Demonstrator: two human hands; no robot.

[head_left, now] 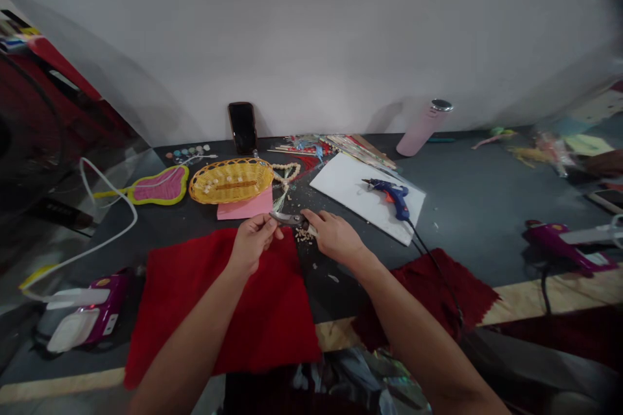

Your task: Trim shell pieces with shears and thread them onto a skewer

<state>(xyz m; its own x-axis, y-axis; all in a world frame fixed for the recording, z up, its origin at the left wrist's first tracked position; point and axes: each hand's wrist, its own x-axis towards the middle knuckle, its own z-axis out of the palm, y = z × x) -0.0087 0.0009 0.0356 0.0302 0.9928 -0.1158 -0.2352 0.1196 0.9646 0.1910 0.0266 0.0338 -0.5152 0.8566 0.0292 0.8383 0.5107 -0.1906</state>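
Note:
My right hand (331,233) is wrapped round the handles of metal cutters (288,218). The cutter jaws point left, to the fingertips of my left hand (256,238), which are pinched together on something too small to make out. Both hands are above the right edge of a red cloth (263,298) on the dark table. Small pale pieces (304,235) lie scattered just below the cutters. Behind my left hand, a yellow woven basket (230,181) holds a few small light pieces and a brown stick; its front right end rests by pink paper (246,207).
A blue glue gun (392,194) lies on a white board (370,198), its cord running to the front edge. Behind stand a phone (243,128) and a pink bottle (422,130). Thin sticks (360,150) lie at the back. Purple devices (104,305) sit left and right. A person's hand shows far right.

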